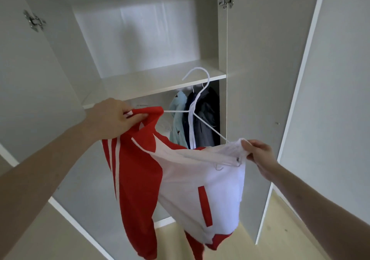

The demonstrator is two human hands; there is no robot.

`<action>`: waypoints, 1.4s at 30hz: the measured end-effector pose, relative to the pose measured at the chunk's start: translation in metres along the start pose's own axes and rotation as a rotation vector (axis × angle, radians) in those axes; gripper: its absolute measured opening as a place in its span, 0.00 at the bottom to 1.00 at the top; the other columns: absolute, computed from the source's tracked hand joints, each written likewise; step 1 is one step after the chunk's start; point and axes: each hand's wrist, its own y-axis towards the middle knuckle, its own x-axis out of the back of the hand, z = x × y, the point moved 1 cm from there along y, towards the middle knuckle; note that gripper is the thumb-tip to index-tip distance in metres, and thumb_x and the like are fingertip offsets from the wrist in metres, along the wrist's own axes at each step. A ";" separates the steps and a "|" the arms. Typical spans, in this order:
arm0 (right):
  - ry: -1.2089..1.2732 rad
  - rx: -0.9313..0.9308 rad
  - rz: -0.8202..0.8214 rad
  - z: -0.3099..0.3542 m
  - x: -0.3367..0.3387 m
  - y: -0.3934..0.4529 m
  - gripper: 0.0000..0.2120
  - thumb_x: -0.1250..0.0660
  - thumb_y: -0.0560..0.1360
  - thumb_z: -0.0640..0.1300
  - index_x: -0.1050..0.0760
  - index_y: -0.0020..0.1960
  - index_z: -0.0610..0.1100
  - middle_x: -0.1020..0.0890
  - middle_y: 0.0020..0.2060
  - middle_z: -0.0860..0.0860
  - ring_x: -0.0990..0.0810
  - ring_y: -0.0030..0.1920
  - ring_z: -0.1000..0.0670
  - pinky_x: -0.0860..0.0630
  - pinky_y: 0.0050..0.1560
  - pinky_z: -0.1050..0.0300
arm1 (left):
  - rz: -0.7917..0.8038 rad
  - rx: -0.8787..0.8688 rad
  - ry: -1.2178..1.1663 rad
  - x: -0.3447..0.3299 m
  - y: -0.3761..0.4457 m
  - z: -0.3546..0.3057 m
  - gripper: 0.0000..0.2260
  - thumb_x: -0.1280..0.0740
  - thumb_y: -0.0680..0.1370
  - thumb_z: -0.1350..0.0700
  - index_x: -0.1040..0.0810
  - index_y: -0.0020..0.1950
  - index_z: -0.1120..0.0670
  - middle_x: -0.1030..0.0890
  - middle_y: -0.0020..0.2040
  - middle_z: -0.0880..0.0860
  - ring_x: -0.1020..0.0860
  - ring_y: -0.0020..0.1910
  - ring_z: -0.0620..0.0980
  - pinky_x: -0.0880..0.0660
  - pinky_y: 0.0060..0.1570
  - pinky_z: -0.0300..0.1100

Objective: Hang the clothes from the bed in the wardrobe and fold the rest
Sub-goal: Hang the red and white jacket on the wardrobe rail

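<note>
- White wardrobe (250,79) stands open, two garments (192,119) hanging under its shelf (152,83).
- Left hand (114,117) pinches the jacket (170,179) at its red shoulder.
- Right hand (258,155) pinches its white side, a hanger (197,97) between.

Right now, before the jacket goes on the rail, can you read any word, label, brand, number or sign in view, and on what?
None can be read.
Red and white jacket: three white stripes on the sleeve, no lettering visible.
Wardrobe wall under the shelf: a faint small mark, too blurred to read.
Light blue garment: a small dark mark, too small to read.
White hanger: no print visible.
</note>
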 end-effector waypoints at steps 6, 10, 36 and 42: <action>-0.109 0.157 0.034 0.039 0.003 -0.006 0.07 0.26 0.78 0.44 0.16 0.49 0.40 0.17 0.36 0.51 0.23 0.34 0.55 0.26 0.37 0.61 | -0.134 0.061 0.080 -0.017 0.003 0.015 0.29 0.47 0.81 0.32 0.15 0.47 0.51 0.24 0.30 0.49 0.23 0.31 0.51 0.31 0.35 0.43; -0.083 0.128 0.010 0.035 0.004 -0.010 0.03 0.26 0.78 0.42 0.15 0.50 0.43 0.13 0.39 0.52 0.19 0.35 0.57 0.25 0.35 0.66 | -0.261 0.091 -0.037 -0.014 0.006 0.016 0.31 0.48 0.82 0.30 0.26 0.33 0.52 0.26 0.26 0.50 0.25 0.28 0.54 0.30 0.32 0.45; -0.161 0.372 -0.062 0.105 -0.047 -0.045 0.04 0.27 0.78 0.45 0.14 0.46 0.49 0.12 0.42 0.51 0.17 0.41 0.54 0.21 0.45 0.54 | 0.168 0.134 0.224 -0.083 -0.041 0.014 0.22 0.49 0.83 0.35 0.28 0.38 0.46 0.26 0.33 0.44 0.27 0.33 0.42 0.33 0.41 0.36; -0.534 0.517 0.410 0.110 -0.113 -0.131 0.06 0.31 0.77 0.56 0.16 0.48 0.57 0.16 0.32 0.58 0.23 0.26 0.60 0.29 0.30 0.71 | 0.059 0.271 -0.008 -0.099 -0.038 -0.003 0.23 0.46 0.83 0.36 0.26 0.36 0.46 0.23 0.33 0.47 0.23 0.34 0.46 0.24 0.40 0.43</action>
